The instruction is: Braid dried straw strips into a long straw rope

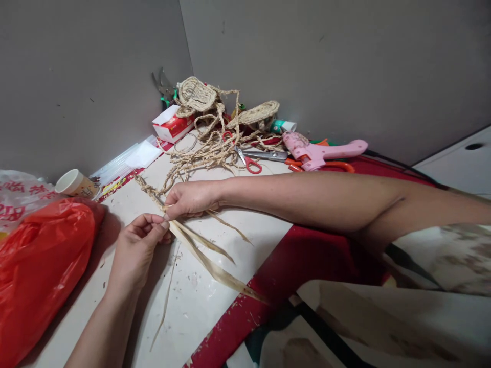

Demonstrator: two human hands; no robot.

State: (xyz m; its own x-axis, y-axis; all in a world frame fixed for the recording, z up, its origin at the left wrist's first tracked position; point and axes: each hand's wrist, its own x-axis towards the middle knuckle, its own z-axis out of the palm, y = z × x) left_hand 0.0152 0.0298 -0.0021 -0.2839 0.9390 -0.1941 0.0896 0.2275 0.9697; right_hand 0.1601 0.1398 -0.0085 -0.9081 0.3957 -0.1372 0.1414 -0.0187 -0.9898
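Note:
A braid of dry, straw-coloured plant fibre lies across the pale tabletop, with flat loose strips fanning out toward the front edge. My right hand pinches the braid where the loose strips begin. Close against it, my left hand is closed too, thumb and forefinger pressed together on a fibre strip. The fingertips of both hands almost meet, and they hide the exact crossing of the strands. A thin separate-looking strand trails on the table below my left hand.
Behind my hands sits a heap of braided cord with red-handled scissors, a pink glue gun and pruning shears. A red-and-white box leans there. At left are a paper cup and a red plastic bag. Grey walls border the back.

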